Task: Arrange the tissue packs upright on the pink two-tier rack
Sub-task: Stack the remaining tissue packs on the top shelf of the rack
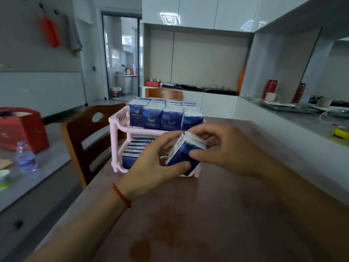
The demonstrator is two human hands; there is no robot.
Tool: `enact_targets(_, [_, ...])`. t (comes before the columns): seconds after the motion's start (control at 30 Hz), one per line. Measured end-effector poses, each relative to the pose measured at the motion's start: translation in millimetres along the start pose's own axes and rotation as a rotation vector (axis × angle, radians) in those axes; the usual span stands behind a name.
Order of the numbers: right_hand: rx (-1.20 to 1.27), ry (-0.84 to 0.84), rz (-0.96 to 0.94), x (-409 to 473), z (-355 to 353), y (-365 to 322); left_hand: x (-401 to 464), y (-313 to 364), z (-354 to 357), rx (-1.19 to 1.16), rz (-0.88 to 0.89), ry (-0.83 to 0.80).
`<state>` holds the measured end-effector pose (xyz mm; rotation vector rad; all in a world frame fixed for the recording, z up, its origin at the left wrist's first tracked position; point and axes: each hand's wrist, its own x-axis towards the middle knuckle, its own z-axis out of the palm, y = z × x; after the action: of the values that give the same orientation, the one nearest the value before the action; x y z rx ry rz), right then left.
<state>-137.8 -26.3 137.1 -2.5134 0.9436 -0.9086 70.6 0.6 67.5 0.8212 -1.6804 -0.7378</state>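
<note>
A pink two-tier rack (pixel 117 123) stands on the brown table (pixel 198 214). Its top tier is packed with several upright blue tissue packs (pixel 154 118). More packs (pixel 132 154) stand on the left of the lower tier. In front of the rack's lower right side, both hands hold a small bundle of blue tissue packs (pixel 184 150), tilted. My left hand (pixel 151 167) grips it from the left and below, thumb along its bottom edge. My right hand (pixel 217 148) pinches it from the right, fingers over its top. The lower tier's right part is hidden behind my hands.
A wooden chair (pixel 90 133) stands left of the rack, another chair (pixel 164 93) behind it. On the grey counter at left sit a red bag (pixel 24 127), a water bottle (pixel 25 157) and a cup (pixel 3 179). A white counter (pixel 294 118) runs along the right.
</note>
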Motion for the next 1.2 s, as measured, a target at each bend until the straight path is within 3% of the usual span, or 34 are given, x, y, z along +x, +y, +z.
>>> enact_targets(0.07, [0.051,0.010,-0.041,25.5,4.4,-17.9,-7.8,1.9,-26.2,0.144,0.129,0.223])
enact_targets(0.13, [0.056,0.034,-0.078,54.8,6.5,-34.7,-15.4,-7.5,-52.4,0.330,0.259,0.563])
enact_targets(0.23, [-0.001,0.053,-0.126,99.6,10.7,-56.2,-19.5,-39.8,-80.3,0.477,0.150,0.902])
enact_targets(0.43, [-0.102,-0.038,-0.051,173.0,33.1,-64.9,-19.4,-83.1,-82.2,0.560,-0.103,0.724])
enact_targets(0.6, [-0.124,-0.153,0.073,202.1,44.8,-48.7,-19.1,-78.9,-77.9,0.511,-0.135,0.645])
enact_targets(0.77, [-0.235,-0.195,0.024,206.7,54.3,-42.8,-17.7,-78.5,-73.5,0.486,-0.158,0.635])
enact_targets(1.2, [-0.677,-0.116,-0.088,194.7,76.1,-33.5,-17.6,-80.1,-72.6,0.518,-0.170,0.627])
